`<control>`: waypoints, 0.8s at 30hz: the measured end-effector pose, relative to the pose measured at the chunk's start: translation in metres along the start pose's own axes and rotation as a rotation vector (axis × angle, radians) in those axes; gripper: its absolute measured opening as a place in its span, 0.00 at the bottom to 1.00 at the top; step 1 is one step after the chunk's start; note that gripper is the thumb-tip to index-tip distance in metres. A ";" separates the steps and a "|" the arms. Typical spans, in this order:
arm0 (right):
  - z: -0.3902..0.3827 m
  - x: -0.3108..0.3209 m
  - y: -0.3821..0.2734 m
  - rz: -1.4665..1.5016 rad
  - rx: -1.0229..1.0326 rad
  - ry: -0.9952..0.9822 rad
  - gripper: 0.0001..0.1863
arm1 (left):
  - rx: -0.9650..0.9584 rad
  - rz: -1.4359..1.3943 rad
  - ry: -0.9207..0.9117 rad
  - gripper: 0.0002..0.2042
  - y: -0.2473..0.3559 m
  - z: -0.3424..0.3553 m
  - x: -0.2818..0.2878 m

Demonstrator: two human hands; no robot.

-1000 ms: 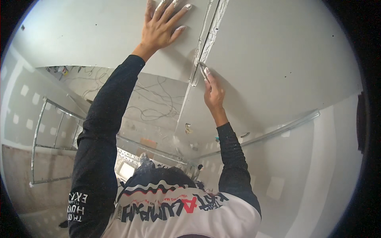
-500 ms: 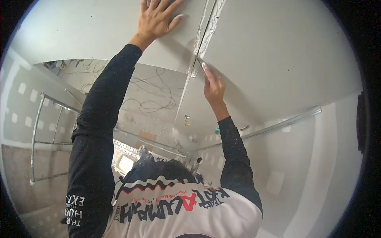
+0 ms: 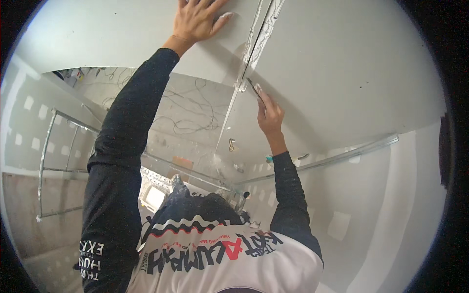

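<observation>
While pinched in the right hand point(image 3: 271, 115), thin blade-like tool point(image 3: 252, 86), tilted up and leftward, tip just right of the seam point(image 3: 252, 49), near its lower end; contact with the surface not certain from this view. Right hand: closed on the tool, white-smeared fingertip against it. Left hand point(image 3: 195, 22): open, thumb spread, laid against the left panel point(image 3: 122, 39), other fingertips cut off by the upper edge. Seam: narrow dark gap between left panel and right panel point(image 3: 351, 53), uneven white compound point(image 3: 266, 30) along both sides. Possible faults, by judgement: scratch across the bare face of the right panel, from a sideways slip of the tip; chipped panel edge, from too hard a push into the gap; stray smears, from a loaded blade or coated fingers; unsteady stroke, from so long a reach. Differences against half a second ago: tool tip farther down the seam, nearer its lower end, and off to the right instead of at the gap; right hand likewise lower and farther right; left hand much alike in pose; whole scene slightly shifted in view, probably from head movement.
</observation>
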State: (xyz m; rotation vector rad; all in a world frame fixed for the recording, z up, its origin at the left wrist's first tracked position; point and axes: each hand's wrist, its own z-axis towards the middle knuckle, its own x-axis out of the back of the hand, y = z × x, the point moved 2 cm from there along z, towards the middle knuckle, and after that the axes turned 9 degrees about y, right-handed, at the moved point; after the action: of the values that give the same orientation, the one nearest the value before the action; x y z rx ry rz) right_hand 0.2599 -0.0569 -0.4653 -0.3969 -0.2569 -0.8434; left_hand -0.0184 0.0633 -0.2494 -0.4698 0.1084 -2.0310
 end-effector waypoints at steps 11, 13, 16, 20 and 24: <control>-0.019 -0.038 0.013 -0.035 -0.025 -0.027 0.20 | 0.017 0.045 -0.021 0.36 -0.002 0.000 -0.003; -0.035 -0.038 0.012 -0.096 0.037 -0.096 0.20 | 0.000 0.037 -0.003 0.36 -0.001 0.000 -0.002; -0.038 -0.038 0.012 0.021 -0.100 -0.142 0.21 | 0.013 0.026 -0.025 0.37 0.000 0.001 -0.002; -0.022 -0.035 0.014 0.083 -0.021 -0.031 0.22 | 0.003 0.026 -0.001 0.37 0.000 0.000 -0.003; -0.022 -0.038 0.017 -0.115 0.066 -0.038 0.25 | 0.020 0.041 -0.022 0.37 -0.002 -0.002 -0.005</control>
State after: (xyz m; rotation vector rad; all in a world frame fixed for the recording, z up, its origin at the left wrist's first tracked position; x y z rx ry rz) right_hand 0.2499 -0.0307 -0.5029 -0.3391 -0.3447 -0.9381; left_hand -0.0185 0.0684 -0.2522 -0.4738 0.0840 -1.9848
